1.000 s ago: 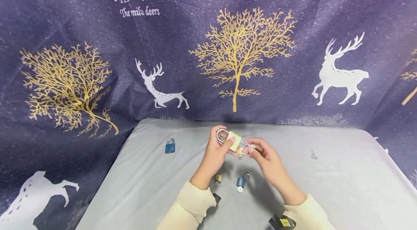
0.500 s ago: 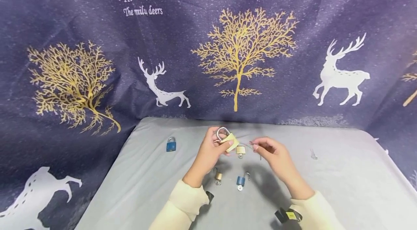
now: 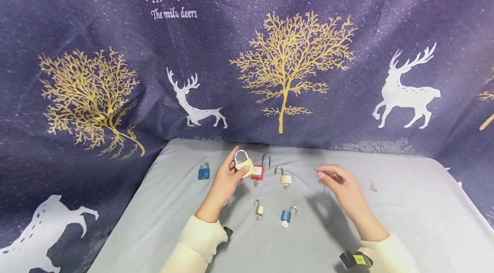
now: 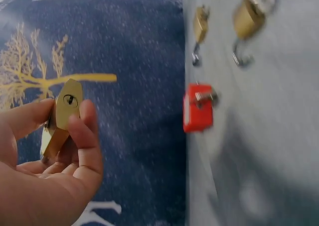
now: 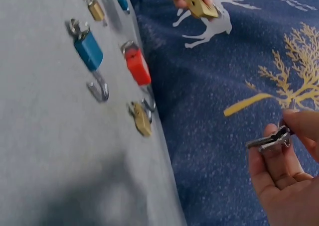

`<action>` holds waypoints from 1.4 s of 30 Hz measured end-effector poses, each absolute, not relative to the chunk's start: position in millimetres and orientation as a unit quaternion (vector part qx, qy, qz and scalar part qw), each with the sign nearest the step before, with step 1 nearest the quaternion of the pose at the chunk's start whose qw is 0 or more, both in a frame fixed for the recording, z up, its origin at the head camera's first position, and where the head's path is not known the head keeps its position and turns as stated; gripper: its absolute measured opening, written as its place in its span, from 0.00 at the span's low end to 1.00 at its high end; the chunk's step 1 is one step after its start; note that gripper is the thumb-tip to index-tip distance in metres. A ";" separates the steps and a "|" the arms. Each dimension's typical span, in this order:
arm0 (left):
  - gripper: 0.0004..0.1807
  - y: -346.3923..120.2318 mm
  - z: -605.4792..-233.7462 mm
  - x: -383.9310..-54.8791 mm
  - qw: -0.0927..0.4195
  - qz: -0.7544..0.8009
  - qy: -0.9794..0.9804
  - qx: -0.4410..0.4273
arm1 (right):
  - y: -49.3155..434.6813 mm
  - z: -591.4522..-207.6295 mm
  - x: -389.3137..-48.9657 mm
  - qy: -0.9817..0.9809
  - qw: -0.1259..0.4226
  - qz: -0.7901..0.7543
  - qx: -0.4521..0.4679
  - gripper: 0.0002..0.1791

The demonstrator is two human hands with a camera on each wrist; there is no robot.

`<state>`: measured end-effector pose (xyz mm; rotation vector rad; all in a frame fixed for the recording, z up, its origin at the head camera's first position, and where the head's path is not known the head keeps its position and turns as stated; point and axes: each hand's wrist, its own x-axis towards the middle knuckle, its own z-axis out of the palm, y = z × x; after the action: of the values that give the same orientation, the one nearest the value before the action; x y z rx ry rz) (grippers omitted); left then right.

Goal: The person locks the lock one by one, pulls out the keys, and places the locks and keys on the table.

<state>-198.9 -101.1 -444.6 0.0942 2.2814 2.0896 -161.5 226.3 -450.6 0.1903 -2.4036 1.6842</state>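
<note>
My left hand (image 3: 223,185) grips a large brass padlock (image 3: 244,168), raised over the back of the table, its shackle closed. In the left wrist view the keyhole end of this padlock (image 4: 69,101) faces the camera, with no key in it. Well to the right, my right hand (image 3: 343,187) pinches a small bunch of metal keys (image 5: 271,140) between thumb and fingers. Behind the held lock stands a red padlock (image 3: 257,172) with a raised shackle and a key in it. Beside that lies a brass padlock (image 3: 286,179), unlocked, with its key in.
Nearer the front lie a small brass padlock (image 3: 260,210) and a blue padlock (image 3: 285,216), both with swung-out shackles and keys. A closed blue padlock (image 3: 203,173) lies at the left. Loose keys (image 3: 372,186) rest at the right. A printed cloth (image 3: 332,127) hangs behind the grey table (image 3: 409,204).
My hands have parted: the left carried the brass padlock leftward, and the right drew away rightward with the keys. The red padlock, hidden before, now shows.
</note>
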 end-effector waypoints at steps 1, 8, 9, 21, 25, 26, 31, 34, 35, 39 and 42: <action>0.41 -104.6 -445.2 -199.0 0.024 0.675 0.737 0.026 | 229.1 -451.0 -161.0 -0.816 0.102 0.566 0.057 0.14; 0.41 -129.8 -450.7 -198.6 0.013 0.656 0.755 -0.003 | 247.7 -454.0 -158.6 -0.831 0.114 0.543 0.036 0.15; 0.39 -133.8 -451.6 -198.5 0.009 0.655 0.756 -0.009 | 250.0 -454.4 -158.3 -0.832 0.113 0.542 0.035 0.15; 0.31 -186.9 -459.9 -199.6 -0.018 0.609 0.790 -0.064 | 282.7 -456.8 -153.3 -0.868 0.110 0.485 -0.001 0.14; 0.31 -201.6 -465.7 -201.5 -0.027 0.588 0.805 -0.076 | 291.2 -459.1 -152.9 -0.864 0.109 0.492 -0.005 0.15; 0.31 -205.2 -467.2 -201.9 -0.028 0.585 0.807 -0.080 | 292.8 -459.5 -152.6 -0.861 0.110 0.496 -0.006 0.15; 0.31 -220.6 -470.4 -202.0 -0.025 0.568 0.817 -0.099 | 304.2 -460.1 -150.9 -0.870 0.100 0.482 -0.022 0.17; 0.30 -229.3 -473.6 -203.4 -0.019 0.555 0.825 -0.103 | 310.2 -459.1 -149.1 -0.878 0.095 0.467 -0.033 0.19; 0.30 -232.4 -475.2 -204.4 -0.018 0.550 0.829 -0.104 | 311.8 -459.0 -148.7 -0.879 0.096 0.466 -0.035 0.19; 0.31 -243.3 -479.2 -207.2 -0.002 0.526 0.843 -0.110 | 317.0 -458.8 -147.5 -0.874 0.097 0.474 -0.047 0.20; 0.32 -249.7 -480.7 -208.5 0.012 0.512 0.852 -0.113 | 320.7 -459.3 -147.0 -0.871 0.093 0.479 -0.055 0.20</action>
<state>-208.5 -249.7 -480.7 -0.3516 2.6550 1.5956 -147.0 320.7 -459.3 -0.1633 -2.5849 1.4226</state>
